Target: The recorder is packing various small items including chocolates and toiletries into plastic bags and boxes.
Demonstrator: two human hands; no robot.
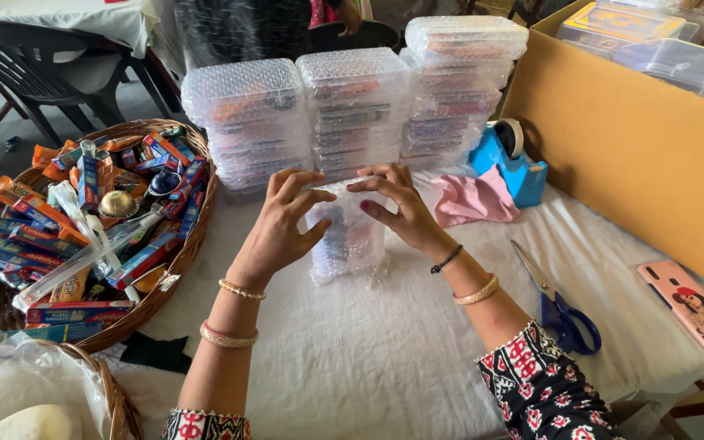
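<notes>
You are mid-wrap: your left hand point(283, 220) and right hand point(397, 208) both press curled fingers onto the bubble-wrapped clear plastic box point(345, 236), standing at the centre of the frame on the white-clothed worktop point(368, 350), just in front of the three stacks of wrapped boxes point(352, 106). The wrap's top flaps look gathered under your fingertips but not yet fastened. As I judge it, closing the flap calls for one hand pinning it while the other fetches tape from the blue tape dispenser point(508, 159) at upper right.
</notes>
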